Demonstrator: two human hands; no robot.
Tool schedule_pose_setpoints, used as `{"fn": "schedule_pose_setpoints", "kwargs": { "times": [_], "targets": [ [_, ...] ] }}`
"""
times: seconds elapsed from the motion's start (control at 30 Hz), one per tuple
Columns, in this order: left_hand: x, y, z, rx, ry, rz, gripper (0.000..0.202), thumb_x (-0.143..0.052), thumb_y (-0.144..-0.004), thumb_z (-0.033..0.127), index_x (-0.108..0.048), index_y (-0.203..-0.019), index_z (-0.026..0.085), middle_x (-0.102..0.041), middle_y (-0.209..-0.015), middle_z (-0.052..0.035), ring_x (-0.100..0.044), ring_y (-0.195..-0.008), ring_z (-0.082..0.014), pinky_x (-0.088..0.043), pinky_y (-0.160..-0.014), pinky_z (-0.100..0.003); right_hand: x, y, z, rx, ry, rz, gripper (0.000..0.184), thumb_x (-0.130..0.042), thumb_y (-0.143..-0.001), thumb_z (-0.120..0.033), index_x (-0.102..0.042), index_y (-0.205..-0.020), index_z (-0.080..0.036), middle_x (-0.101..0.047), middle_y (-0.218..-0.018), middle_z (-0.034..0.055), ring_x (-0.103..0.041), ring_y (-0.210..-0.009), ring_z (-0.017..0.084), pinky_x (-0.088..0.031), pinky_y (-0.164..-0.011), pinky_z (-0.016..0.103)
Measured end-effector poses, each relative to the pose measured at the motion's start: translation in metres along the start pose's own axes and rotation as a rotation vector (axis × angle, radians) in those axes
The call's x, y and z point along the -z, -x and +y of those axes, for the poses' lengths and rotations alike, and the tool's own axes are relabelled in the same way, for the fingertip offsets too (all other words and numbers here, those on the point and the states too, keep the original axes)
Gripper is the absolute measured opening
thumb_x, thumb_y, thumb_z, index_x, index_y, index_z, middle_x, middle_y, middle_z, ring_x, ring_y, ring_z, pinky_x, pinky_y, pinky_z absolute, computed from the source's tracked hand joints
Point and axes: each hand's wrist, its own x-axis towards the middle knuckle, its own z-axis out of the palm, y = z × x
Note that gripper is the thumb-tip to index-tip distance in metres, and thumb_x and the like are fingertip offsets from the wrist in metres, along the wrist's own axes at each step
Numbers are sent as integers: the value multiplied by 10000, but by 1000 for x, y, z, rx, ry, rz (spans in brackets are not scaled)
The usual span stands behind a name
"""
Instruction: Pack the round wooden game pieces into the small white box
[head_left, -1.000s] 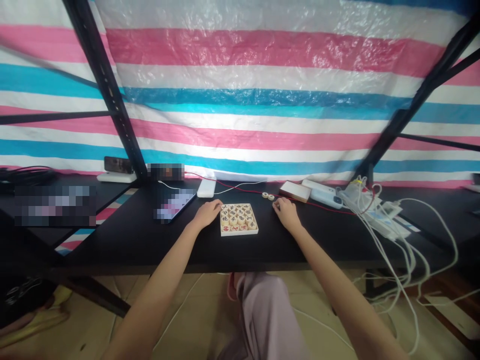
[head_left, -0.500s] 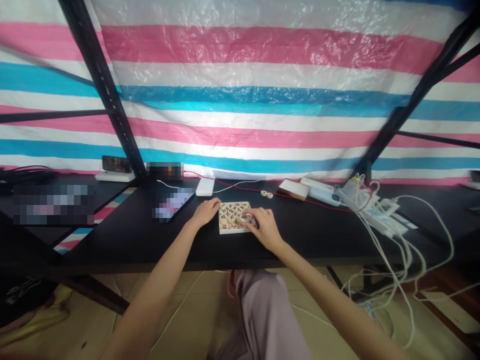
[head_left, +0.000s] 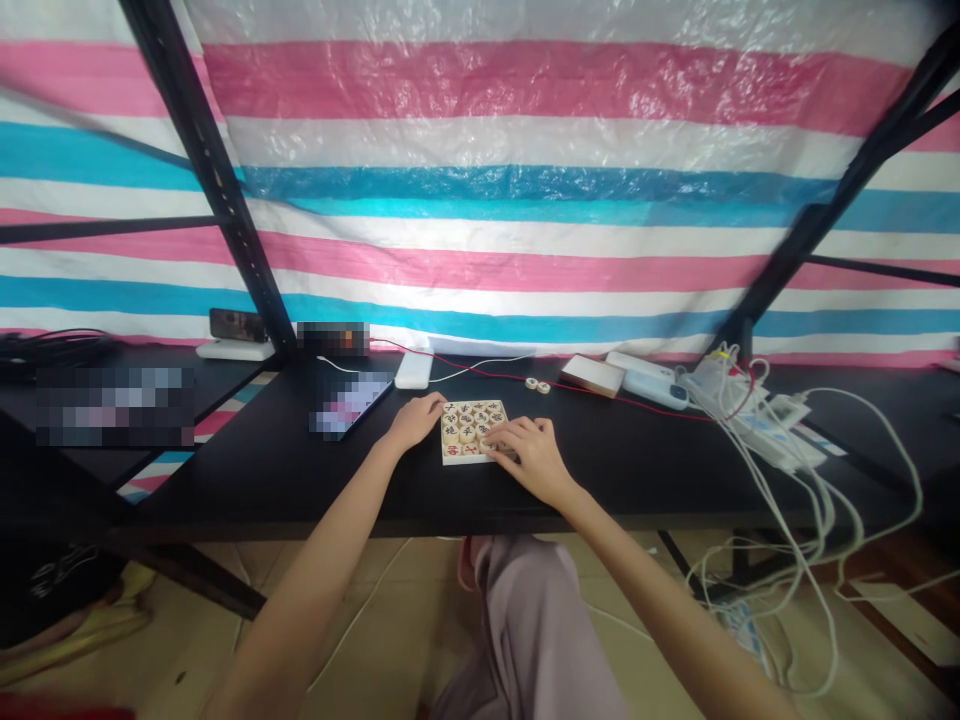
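A small square wooden tray (head_left: 451, 455) lies on the black table (head_left: 637, 470), filled with several round wooden pieces (head_left: 461, 422) marked in red and black. My left hand (head_left: 415, 420) rests on the table with its fingers curled against the tray's left edge. My right hand (head_left: 531, 456) covers the tray's right front corner. Its fingers are bent, with the tips pinched down on a piece there; that piece is mostly hidden. Two loose round pieces (head_left: 537, 385) lie on the table behind the tray.
Behind the tray lie a white power bank (head_left: 413, 369), a phone (head_left: 347, 403), a flat wooden box (head_left: 593, 375) and a white device (head_left: 649, 381). White and red cables (head_left: 757, 425) pile up at the right and hang off the edge. Black frame posts stand at both sides.
My right hand has moved left from near the two loose pieces onto the tray's right front corner. My left hand has stayed at the tray's left edge.
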Motion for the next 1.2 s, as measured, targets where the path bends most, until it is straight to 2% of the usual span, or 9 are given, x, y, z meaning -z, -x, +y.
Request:
{"fn": "schedule_pose_setpoints", "kwargs": {
  "times": [0.2, 0.3, 0.37, 0.47, 0.6, 0.73, 0.93, 1.1, 1.2],
  "targets": [
    [1, 1, 0, -14, -8, -2, 292, -340, -878, 356, -592, -967, 236, -659, -935, -34, -596, -847, -202, -390, -684, -263, 1, 1, -3, -9, 1, 17, 183, -469, -890, -352, -631, -895, -268, -643, -1063, -10, -505, -967, 174, -237, -832, 364],
    [2, 1, 0, -6, -12, -18, 301, -332, -880, 367, -591, -966, 239, -660, -902, -33, -597, -829, -203, -385, -660, -261, -1, -1, 2, -57, 28, 71, 188, -445, -898, -322, -624, -941, -280, -630, -1086, -5, -497, -993, 176, -244, -853, 363],
    [3, 1, 0, 0, -10, -23, 301, -330, -880, 367, -592, -964, 244, -661, -896, -32, -597, -829, -205, -384, -657, -262, -4, -4, 16, -148, 79, 145, 223, -405, -911, -293, -596, -1026, -284, -617, -1115, 10, -491, -1016, 179, -255, -861, 360],
    [3, 0, -1, 5, -10, -23, 296, -331, -878, 368, -588, -967, 251, -660, -909, -33, -595, -840, -209, -381, -661, -267, -13, -11, 55, -330, 208, 223, 300, -375, -901, -236, -519, -1164, -253, -579, -1185, 52, -476, -1055, 197, -289, -839, 356],
    [3, 0, 0, 12, -5, -26, 304, -324, -876, 374, -584, -970, 250, -657, -909, -39, -592, -846, -214, -379, -659, -272, -27, -19, 107, -424, 359, 124, 383, -397, -874, -249, -440, -1253, -212, -502, -1287, 100, -431, -1134, 240, -311, -838, 387],
    [3, 0, 0, 18, -2, -21, 307, -332, -873, 378, -588, -980, 246, -656, -910, -40, -592, -840, -210, -381, -666, -271, -34, -25, 125, -485, 384, 47, 287, -409, -874, -259, -520, -1131, -197, -574, -1188, 108, -460, -1106, 246, -305, -839, 395],
    [2, -1, 0, 24, -7, -30, 312, -326, -869, 366, -590, -986, 247, -656, -826, -30, -596, -788, -207, -374, -631, -263, -23, -20, 116, -428, 330, 31, 162, -430, -882, -252, -584, -862, -204, -669, -863, 41, -562, -867, 193, -274, -775, 332],
    [3, 1, 2, 7, 3, -18, 297, -348, -862, 342, -600, -976, 232, -657, -859, -36, -592, -809, -205, -377, -659, -266, -11, -12, 81, -446, 201, 198, 217, -432, -893, -347, -603, -859, -218, -683, -919, 38, -580, -809, 182, -268, -760, 325],
    [3, 2, 3, 10, 13, -17, 306, -352, -864, 353, -600, -986, 222, -657, -836, -35, -593, -809, -204, -382, -666, -264, -11, -8, 43, -263, 98, 180, 242, -413, -904, -357, -608, -850, -223, -672, -1016, 36, -580, -864, 175, -279, -816, 336]
  ]
}}
